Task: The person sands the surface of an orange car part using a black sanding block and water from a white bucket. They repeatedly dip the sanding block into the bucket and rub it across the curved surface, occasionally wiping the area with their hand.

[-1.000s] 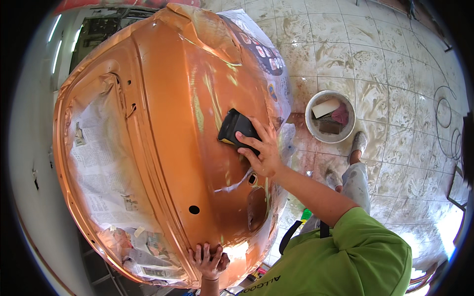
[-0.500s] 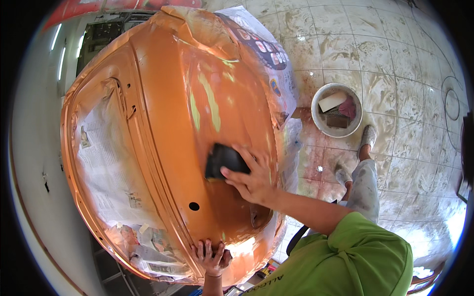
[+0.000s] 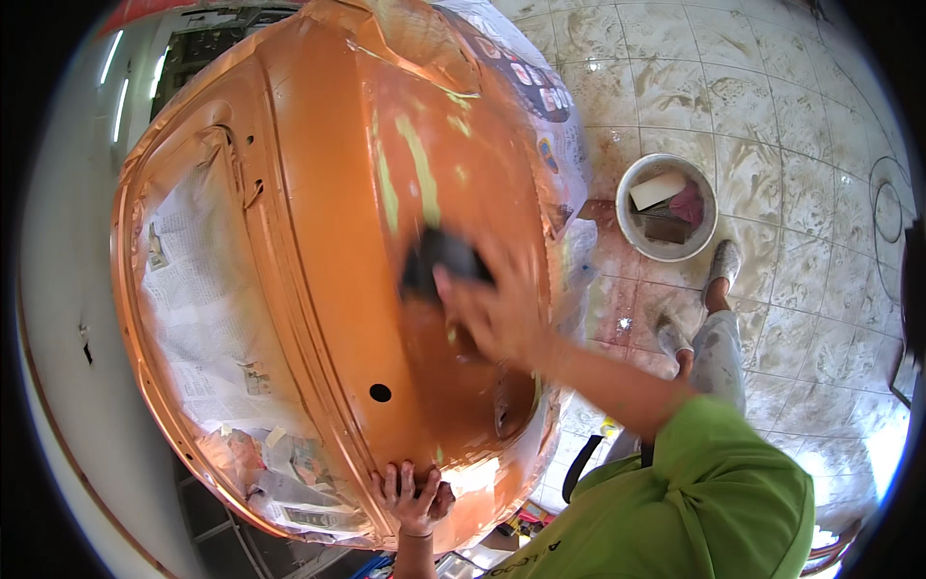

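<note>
A large orange car body panel [image 3: 318, 183], wet-looking and with yellow-green patches [image 3: 418, 169], fills the middle of the view. My right hand [image 3: 497, 299], smeared by motion, grips a black sanding block [image 3: 436, 265] against the panel, just below the patches. The block's underside is hidden. Toward the near end, my left hand [image 3: 413, 499] lies on the orange surface with its fingers spread, to the right of a raised ridge. Between the two hands is a round black hole [image 3: 380, 393] in the panel.
Newspaper masking [image 3: 198, 289] covers the panel's left recess, and printed paper [image 3: 526, 82] its far right edge. On the tiled floor [image 3: 772, 125] to the right stands a round white basin [image 3: 709, 232] holding a pale block and a pinkish cloth. A hose [image 3: 873, 193] lies farther right.
My right hand and the sanding block have moved a little farther away along the panel. My left hand stays in place. The view has shifted slightly.
</note>
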`<state>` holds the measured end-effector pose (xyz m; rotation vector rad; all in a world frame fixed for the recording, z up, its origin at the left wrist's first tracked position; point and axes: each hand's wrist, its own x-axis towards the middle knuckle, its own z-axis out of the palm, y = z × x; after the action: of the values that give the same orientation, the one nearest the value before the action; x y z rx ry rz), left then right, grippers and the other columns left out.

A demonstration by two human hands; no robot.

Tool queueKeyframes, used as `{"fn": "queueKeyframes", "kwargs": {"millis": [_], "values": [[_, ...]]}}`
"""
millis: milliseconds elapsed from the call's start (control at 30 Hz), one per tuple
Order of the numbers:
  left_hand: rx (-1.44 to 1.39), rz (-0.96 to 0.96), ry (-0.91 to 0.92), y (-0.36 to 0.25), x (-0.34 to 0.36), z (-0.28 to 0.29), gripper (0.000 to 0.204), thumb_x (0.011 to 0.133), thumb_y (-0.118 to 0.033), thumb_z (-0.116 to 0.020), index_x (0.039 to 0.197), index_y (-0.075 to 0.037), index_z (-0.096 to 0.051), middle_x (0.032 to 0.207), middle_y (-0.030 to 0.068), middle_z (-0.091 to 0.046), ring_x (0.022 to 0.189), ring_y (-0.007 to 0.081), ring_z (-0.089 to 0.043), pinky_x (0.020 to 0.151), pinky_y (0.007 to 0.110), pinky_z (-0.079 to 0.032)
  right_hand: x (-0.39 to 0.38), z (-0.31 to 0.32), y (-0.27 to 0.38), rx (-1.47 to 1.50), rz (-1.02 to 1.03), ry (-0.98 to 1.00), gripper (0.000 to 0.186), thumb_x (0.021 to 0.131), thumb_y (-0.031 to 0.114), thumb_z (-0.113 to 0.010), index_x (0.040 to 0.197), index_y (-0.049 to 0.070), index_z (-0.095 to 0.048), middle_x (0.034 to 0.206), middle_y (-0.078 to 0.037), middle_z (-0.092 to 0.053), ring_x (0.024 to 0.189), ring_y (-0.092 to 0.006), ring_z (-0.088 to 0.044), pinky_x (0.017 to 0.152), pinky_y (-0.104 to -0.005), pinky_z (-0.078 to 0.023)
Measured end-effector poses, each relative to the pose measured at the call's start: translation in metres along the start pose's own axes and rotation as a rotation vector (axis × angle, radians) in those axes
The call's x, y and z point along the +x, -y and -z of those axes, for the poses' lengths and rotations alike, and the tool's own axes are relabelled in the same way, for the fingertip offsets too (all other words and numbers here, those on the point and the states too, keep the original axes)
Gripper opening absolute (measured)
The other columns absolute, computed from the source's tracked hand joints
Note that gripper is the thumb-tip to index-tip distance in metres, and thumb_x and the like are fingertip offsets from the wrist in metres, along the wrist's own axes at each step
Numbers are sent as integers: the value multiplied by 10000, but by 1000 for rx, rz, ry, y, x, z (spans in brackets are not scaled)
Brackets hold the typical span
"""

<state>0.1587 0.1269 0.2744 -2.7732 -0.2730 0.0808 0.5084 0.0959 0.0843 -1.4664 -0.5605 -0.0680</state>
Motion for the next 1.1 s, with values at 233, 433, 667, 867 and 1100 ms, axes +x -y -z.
{"fn": "queueKeyframes", "kwargs": {"millis": [233, 433, 667, 867, 1100], "values": [[3, -64, 23, 12, -7, 1, 485, 981, -423, -631, 1444, -288, -680, 1650, 190, -482, 1530, 482, -405, 1243, 687, -248, 145, -11, -79, -33, 54, -89, 339, 988, 324, -690, 1312, 252, -762, 1503, -160, -587, 1311, -403, -544, 1103, -536, -377], [45, -27, 34, 4, -2, 5, 467, 971, -445, -647, 1424, -338, -679, 1645, 128, -505, 1533, 407, -427, 1247, 660, -279, 106, -17, -77, -69, 7, -76, 362, 918, 318, -751, 1274, 259, -773, 1465, -153, -592, 1304, -411, -515, 1048, -562, -402], [8, -12, -2, 6, -6, 1, 446, 970, -455, -645, 1404, -368, -695, 1649, 96, -504, 1533, 392, -428, 1250, 666, -278, 97, 2, -78, 73, 141, 40, 410, 916, 314, -743, 1326, 328, -754, 1535, -139, -565, 1219, -379, -579, 993, -509, -413], [8, -17, -7, 11, -4, -2, 467, 930, -404, -660, 1394, -382, -700, 1641, 78, -516, 1530, 366, -443, 1251, 668, -277, 221, -32, -94, -72, 140, -274, 344, 971, 347, -700, 1306, 298, -760, 1401, -124, -646, 1147, -397, -575, 995, -523, -412], [-4, -31, 20, 6, -4, 5, 506, 921, -396, -652, 1422, -336, -685, 1645, 118, -508, 1540, 394, -428, 1245, 679, -264, 60, 12, -40, 110, 157, 84, 406, 870, 255, -767, 1275, 278, -789, 1586, -178, -543, 1391, -416, -546, 1103, -566, -401]]}}
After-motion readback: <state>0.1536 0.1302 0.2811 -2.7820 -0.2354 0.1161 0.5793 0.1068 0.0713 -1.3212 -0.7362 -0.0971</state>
